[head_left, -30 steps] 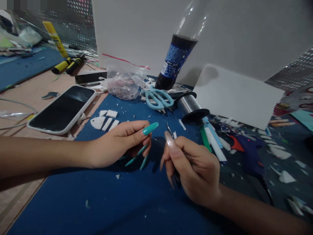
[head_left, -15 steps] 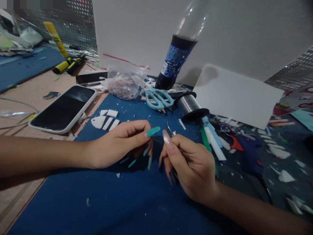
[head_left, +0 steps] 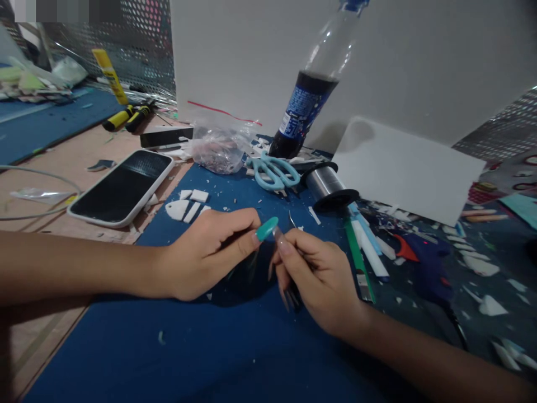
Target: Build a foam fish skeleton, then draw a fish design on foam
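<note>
My left hand (head_left: 213,252), with teal nails, is closed in a pinch over the blue mat (head_left: 201,352); what sits between its fingers is too small to make out. My right hand (head_left: 319,274) faces it, thumb and forefinger pressed together, their tips almost touching the left thumbnail. From the right fist pokes a slim metal tool with a curved tip (head_left: 291,219); its lower part is hidden in the palm. Behind my left hand lie white fish-shaped pieces, a head with a hole (head_left: 176,210) and strips (head_left: 192,212). Beyond the hands rests a spool of clear line (head_left: 325,184).
Light blue scissors (head_left: 272,170), a zip bag (head_left: 218,148) and a tilted-looking cola bottle (head_left: 304,109) stand behind. A phone (head_left: 121,187) lies left. At right are a glue gun (head_left: 430,268), a green-edged cutter-like strip (head_left: 358,260), white card (head_left: 406,168) and scraps.
The fingertips of both hands have come closer together, nearly meeting now. A faint thread seen between them earlier no longer shows. The whole view has shifted slightly.
</note>
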The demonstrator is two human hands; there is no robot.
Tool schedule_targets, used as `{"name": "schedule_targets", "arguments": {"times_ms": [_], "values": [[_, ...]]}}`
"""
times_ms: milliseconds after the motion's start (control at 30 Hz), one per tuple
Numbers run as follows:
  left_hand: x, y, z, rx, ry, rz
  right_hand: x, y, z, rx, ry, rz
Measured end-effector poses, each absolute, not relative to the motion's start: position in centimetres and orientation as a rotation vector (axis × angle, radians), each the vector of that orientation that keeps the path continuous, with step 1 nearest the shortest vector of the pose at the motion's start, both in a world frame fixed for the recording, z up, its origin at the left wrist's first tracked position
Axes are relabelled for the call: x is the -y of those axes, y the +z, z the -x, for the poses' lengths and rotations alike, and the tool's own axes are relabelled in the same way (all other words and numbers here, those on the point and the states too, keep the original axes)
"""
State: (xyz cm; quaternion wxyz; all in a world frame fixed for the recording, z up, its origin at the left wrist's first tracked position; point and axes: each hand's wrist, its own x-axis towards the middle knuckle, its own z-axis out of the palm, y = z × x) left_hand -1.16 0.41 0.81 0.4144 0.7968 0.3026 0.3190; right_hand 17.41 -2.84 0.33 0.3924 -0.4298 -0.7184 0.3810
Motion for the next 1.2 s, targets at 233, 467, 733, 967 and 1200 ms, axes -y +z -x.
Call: {"name": "schedule_targets", "arguments": {"times_ms": [233, 467, 733, 967, 1200], "values": [[-1.0, 1.2, 1.5, -0.632, 0.937, -2.683, 2.8, 0.2, -17.6, 1.825, 1.108, 1.034], [-1.9, 1.8, 1.7, -0.585, 0.944, -2.897, 2.8, 0.2, -17.5, 1.602, 1.361, 1.045], [-1.8, 2.5, 1.8, -0.569, 1.025, -2.864, 2.6, 0.1, -17.5, 1.561, 1.429, 1.035], [-1.8, 2.2, 1.4, -0.595, 1.038, -2.843, 2.4, 0.3, -17.7, 1.376, 1.557, 0.954], [-3.3, 2.1, 1.1, -0.785, 0.972, -2.84, 2.4, -0.1, -17.4, 1.248, 1.361, 0.986]]}}
